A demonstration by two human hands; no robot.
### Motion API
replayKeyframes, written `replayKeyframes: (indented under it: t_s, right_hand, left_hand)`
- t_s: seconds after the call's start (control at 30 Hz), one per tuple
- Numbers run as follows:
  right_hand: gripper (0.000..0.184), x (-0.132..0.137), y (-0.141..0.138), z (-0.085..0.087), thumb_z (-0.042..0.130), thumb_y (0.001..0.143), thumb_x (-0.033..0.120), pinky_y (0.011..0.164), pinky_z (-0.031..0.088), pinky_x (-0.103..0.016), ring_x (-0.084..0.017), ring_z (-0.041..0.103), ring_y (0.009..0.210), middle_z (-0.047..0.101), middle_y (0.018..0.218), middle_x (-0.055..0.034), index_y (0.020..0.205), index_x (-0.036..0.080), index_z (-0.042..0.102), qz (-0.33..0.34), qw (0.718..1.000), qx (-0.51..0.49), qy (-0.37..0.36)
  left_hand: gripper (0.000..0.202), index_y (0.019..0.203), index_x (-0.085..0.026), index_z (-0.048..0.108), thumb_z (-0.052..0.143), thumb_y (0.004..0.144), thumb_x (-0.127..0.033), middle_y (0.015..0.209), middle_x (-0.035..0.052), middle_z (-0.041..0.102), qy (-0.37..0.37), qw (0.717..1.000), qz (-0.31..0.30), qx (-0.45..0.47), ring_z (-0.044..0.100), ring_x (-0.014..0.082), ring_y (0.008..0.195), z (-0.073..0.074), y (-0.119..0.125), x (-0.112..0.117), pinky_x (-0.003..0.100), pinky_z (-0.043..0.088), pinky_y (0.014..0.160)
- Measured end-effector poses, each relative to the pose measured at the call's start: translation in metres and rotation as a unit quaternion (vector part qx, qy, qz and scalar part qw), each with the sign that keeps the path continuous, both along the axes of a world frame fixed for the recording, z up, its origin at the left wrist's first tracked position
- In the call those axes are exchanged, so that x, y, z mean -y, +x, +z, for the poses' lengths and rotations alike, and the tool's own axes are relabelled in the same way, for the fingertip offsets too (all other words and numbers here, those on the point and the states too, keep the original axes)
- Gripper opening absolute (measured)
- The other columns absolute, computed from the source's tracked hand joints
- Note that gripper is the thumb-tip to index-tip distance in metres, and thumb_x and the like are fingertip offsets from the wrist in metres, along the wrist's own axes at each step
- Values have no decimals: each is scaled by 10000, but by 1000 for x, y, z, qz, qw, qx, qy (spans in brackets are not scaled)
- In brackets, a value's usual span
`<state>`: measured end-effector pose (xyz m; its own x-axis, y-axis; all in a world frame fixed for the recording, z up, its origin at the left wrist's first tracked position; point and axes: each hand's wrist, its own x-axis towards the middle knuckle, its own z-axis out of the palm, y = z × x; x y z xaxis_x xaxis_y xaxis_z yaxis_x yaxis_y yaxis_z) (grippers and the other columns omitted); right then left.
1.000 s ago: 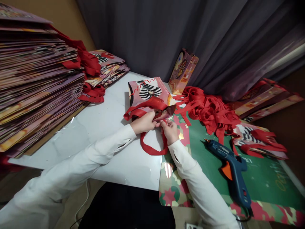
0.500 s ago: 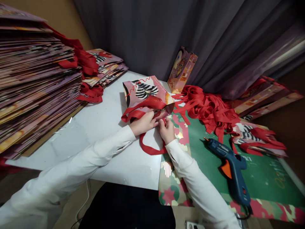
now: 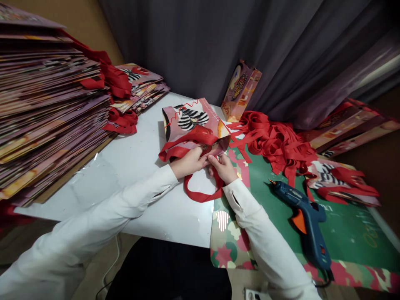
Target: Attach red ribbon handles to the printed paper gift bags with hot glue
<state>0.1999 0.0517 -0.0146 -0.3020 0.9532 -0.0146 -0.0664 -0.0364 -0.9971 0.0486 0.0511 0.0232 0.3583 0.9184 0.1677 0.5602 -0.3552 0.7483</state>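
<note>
A printed paper bag [image 3: 195,118] with a zebra-striped butterfly pattern lies on the white tabletop in front of me, its open end towards me. One red ribbon handle [image 3: 175,151] lies across its face, and a second red ribbon [image 3: 203,196] hangs in a loop below the edge. My left hand [image 3: 189,163] is closed on the bag's near edge, fingers partly hidden by it. Close beside it, my right hand [image 3: 223,167] pinches the ribbon at that edge, thumb pressed against the bag. The exact grip between the fingertips is hidden.
A blue glue gun [image 3: 301,221] lies on the green mat [image 3: 268,233] at right. Behind it sits a heap of red ribbons [image 3: 271,141]. Tall stacks of folded bags [image 3: 50,112] fill the left. An upright bag [image 3: 240,91] stands before the grey curtain [image 3: 187,46].
My right hand has turned and flattened against the bag's edge, its thumb now stretched towards my left fingers. The bag's near corner has shifted slightly; my left hand stays in place.
</note>
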Motion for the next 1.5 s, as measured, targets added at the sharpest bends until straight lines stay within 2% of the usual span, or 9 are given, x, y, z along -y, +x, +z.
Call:
replayKeyframes:
  t_s: [0.2,0.43,0.53,0.63,0.8,0.97,1.2,1.37,1.5]
  right_hand:
    - [542,-2,11,11,682,640,696,502,499,-250,-111,574,466,722,619,-50,780,184,575,107,994,30,-9]
    - [541,-2,17,1,653,690,644,665,550,-355,-193,654,685,720,857,-113,954,175,598,-36,992,113,49]
    - [692,-1,23,15,688,711,427,954,465,-479,-299,572,1131,572,1275,-206,1294,136,454,-214,910,267,236]
    - [725,-5,22,38,599,759,215,1095,316,-504,-310,366,1353,403,1464,-201,1430,132,337,-197,798,423,382]
    - [362,-19,7,57,403,893,102,957,415,-420,-293,499,1172,584,1269,-171,1211,143,572,-88,706,600,366]
    - [352,-21,-3,61,319,962,134,900,426,-430,-301,503,1121,588,1238,-178,1210,152,567,-81,644,679,343]
    - [395,-17,-13,78,290,975,152,893,443,-440,-301,467,1170,522,1333,-170,1321,162,482,-83,627,721,282]
    - [402,-20,-10,85,286,953,99,899,443,-430,-297,472,1171,524,1319,-176,1295,138,492,-66,618,733,274]
    - [517,-26,10,95,616,847,214,966,405,-436,-310,446,1223,481,1357,-181,1334,135,461,29,635,715,291]
  left_hand:
    - [199,1024,-145,568,456,866,-191,941,86,679,-3,999,18,-29,648,218,891,-7,-2,0,320,517,822]
    - [254,1071,-142,588,436,875,-202,1055,115,671,26,998,-13,-63,639,241,989,-18,2,-6,333,495,899]
    - [240,1049,-162,614,467,866,-217,1043,108,674,51,995,-18,-89,633,255,990,-24,5,-8,366,482,928]
    - [241,1048,-192,634,535,829,-217,1046,91,672,85,988,-27,-127,627,257,978,-22,6,-4,377,472,942]
    - [390,1151,-78,617,347,871,-57,1124,222,640,150,962,32,-228,582,350,1090,-12,6,18,506,436,954]
    - [488,1118,34,605,214,829,68,1094,316,625,225,924,80,-299,573,402,1116,-20,1,35,579,422,924]
    - [376,1138,-76,616,352,881,2,998,171,696,349,876,-39,-329,673,237,868,-28,-31,32,372,527,766]
    - [298,1117,-113,639,411,930,-74,1062,97,700,502,806,-96,-300,617,195,1017,-36,-43,45,343,447,910]
    - [316,1118,-251,662,480,906,-103,1170,30,668,470,847,-20,-247,519,187,1147,-41,-43,52,383,305,1019]
